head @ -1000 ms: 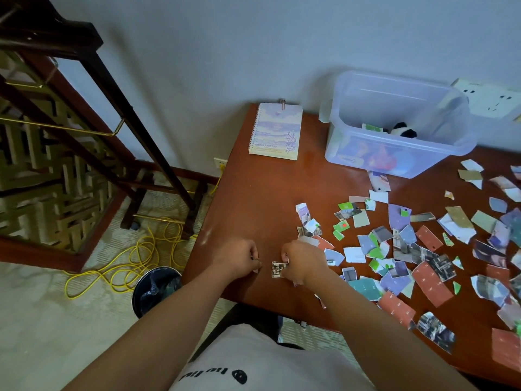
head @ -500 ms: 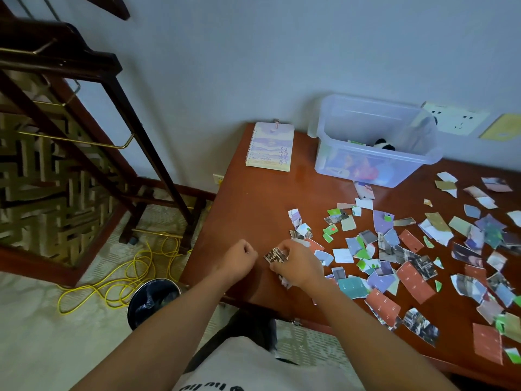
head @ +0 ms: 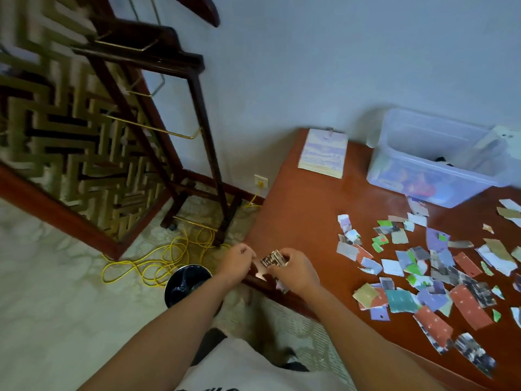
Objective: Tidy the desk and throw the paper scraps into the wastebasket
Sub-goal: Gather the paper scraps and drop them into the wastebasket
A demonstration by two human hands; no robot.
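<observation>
right hand (head: 296,270) is pinching a bunch of paper scraps (head: 274,258) over the desk (head: 304,215) corner | left hand (head: 237,261) is curling just beside it, grip unclear | loose scraps (head: 423,266) are lying on the desk | wastebasket (head: 187,280) is standing beside the desk corner

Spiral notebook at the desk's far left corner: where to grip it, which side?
Grip the notebook at its spiral-bound left edge, coming from the left side of the desk. It lies flat, so nothing stands up for a top grasp; the bound edge holds the pages together and sits nearest the desk edge, where a thumb can likely slip under.
</observation>
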